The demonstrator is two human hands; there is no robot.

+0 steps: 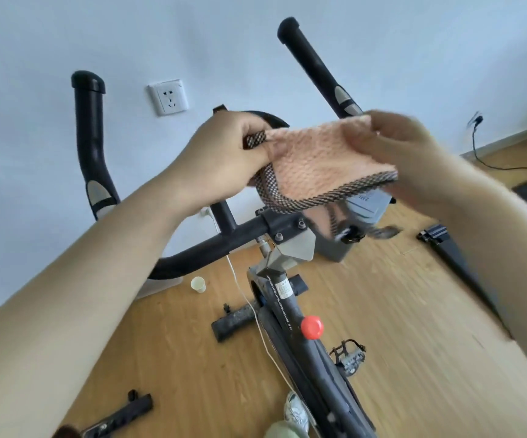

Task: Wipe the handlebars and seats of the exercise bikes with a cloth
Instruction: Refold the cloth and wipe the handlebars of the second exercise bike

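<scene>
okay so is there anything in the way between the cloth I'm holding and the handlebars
Nothing visible. The cloth is held by the left hand and right hand in open air above the middle of the handlebars. Both upright grips are bare.

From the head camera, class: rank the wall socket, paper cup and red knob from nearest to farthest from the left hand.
1. Wall socket, up-left of the left hand on the wall.
2. Paper cup, below on the floor.
3. Red knob, lower right on the bike frame.
</scene>
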